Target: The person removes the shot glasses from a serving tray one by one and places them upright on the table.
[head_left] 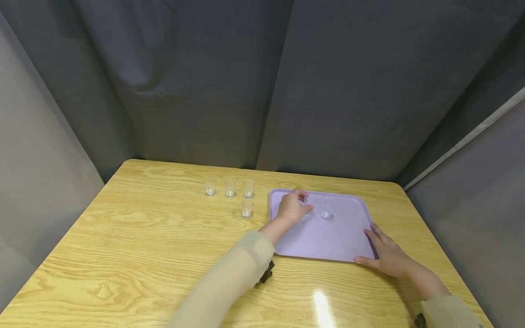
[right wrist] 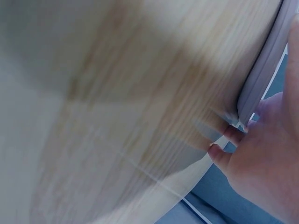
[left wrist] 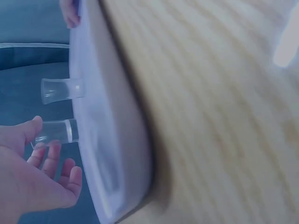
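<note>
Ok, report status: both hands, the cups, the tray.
Left hand open at a clear cup on the purple tray. Right hand flat on tray's near right corner. Second cup beside; four cups on table, clear of tray.

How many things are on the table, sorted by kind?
Small clear cups on the bare table: 4 (first)
Small clear cups on the tray: 2 (one, one at the left hand)
Lilac tray: 1
Total: 7
</note>
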